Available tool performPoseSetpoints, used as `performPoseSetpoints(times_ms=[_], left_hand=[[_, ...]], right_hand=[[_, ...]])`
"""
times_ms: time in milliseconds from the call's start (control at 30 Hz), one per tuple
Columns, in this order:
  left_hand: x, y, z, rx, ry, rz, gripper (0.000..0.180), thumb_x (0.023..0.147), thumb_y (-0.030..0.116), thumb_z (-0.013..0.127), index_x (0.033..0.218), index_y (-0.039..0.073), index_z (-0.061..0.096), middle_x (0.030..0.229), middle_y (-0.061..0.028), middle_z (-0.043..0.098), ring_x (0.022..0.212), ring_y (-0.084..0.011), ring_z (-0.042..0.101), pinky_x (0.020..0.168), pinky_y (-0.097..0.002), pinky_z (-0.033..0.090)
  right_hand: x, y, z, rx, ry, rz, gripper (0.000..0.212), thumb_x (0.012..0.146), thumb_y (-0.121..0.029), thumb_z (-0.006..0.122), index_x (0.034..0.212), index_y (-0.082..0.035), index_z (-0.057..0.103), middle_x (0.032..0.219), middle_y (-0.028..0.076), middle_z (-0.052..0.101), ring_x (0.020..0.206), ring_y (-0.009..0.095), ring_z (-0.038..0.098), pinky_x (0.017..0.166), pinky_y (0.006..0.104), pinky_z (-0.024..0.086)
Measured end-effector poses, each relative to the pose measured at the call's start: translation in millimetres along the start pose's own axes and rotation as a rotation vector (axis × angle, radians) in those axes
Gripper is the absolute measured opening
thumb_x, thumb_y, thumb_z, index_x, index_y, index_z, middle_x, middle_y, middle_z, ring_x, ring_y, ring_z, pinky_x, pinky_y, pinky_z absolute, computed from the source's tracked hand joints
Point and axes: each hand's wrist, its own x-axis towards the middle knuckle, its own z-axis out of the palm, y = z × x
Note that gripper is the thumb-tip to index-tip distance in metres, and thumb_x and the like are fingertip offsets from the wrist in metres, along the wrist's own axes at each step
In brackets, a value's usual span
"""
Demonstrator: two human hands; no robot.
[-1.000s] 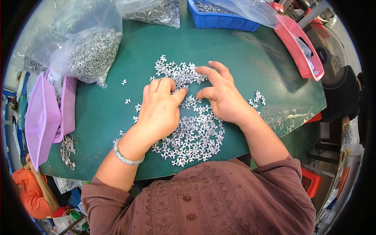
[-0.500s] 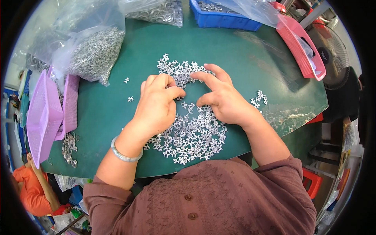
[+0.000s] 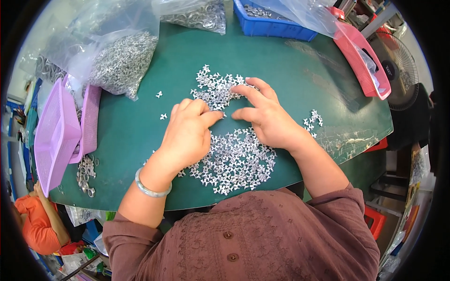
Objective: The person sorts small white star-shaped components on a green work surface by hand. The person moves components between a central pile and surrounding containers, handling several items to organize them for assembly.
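Note:
A spread of several small white cross-shaped parts (image 3: 234,161) lies on the green table (image 3: 290,70) in front of me. My left hand (image 3: 187,133) rests palm down on the pile, fingers curled with the tips pinching near the middle; whether a part is between them I cannot see. My right hand (image 3: 265,117) lies beside it, index finger stretched toward the far cluster of parts (image 3: 213,86), thumb pointing at the left fingertips. A pale green bangle (image 3: 150,187) sits on my left wrist.
Clear bags of small metal parts (image 3: 122,61) lie at the far left. Purple baskets (image 3: 58,136) stand at the left edge, a blue bin (image 3: 276,25) and a pink tray (image 3: 363,56) at the back right. A fan (image 3: 403,65) is right; a person in orange (image 3: 40,225) sits lower left.
Both hands slid slightly nearer to me over the pile; the fingertips of the two hands have drawn closer together. The parts stay spread about the same.

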Motion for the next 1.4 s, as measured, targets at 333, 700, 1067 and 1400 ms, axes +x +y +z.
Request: performPoseSetpoints(times_ms=[333,700,1067,1400], left_hand=[[-1,-7,-3,-0.04,-0.074,0.023,0.037,0.073,-0.009,0.054,0.099,0.009,0.075,0.088,-0.0073,0.056,0.089,-0.0274,0.052,0.085,-0.0381,0.041],[1,-12,0,0.088,0.067,-0.074,0.035,0.074,-0.008,0.056,0.101,0.005,0.073,0.093,-0.0077,0.058,0.093,-0.0279,0.054,0.088,-0.0395,0.042],[2,-11,0,0.091,0.07,-0.066,0.035,0.074,-0.009,0.056,0.102,0.005,0.073,0.091,-0.008,0.058,0.092,-0.0279,0.054,0.087,-0.0395,0.042],[2,-10,0,0.096,0.074,-0.067,0.038,0.074,-0.01,0.054,0.105,0.003,0.072,0.092,-0.0084,0.058,0.091,-0.0282,0.053,0.088,-0.039,0.042]], right_hand=[[21,-6,-3,-0.247,-0.038,0.019,0.046,0.072,0.009,0.059,0.11,-0.014,0.072,0.149,0.015,0.044,0.139,0.046,0.034,0.112,0.0546,0.034],[24,-9,1,-0.123,-0.043,0.01,0.037,0.073,0.003,0.062,0.104,-0.012,0.076,0.145,0.016,0.048,0.141,0.043,0.033,0.113,0.0543,0.031],[20,-4,5,-0.105,-0.012,0.033,0.034,0.074,0.003,0.062,0.102,-0.01,0.075,0.143,0.017,0.049,0.14,0.042,0.035,0.112,0.0537,0.032],[15,3,2,-0.032,0.133,0.034,0.024,0.075,0.002,0.062,0.091,-0.009,0.076,0.121,0.011,0.061,0.12,0.035,0.05,0.104,0.0474,0.038]])
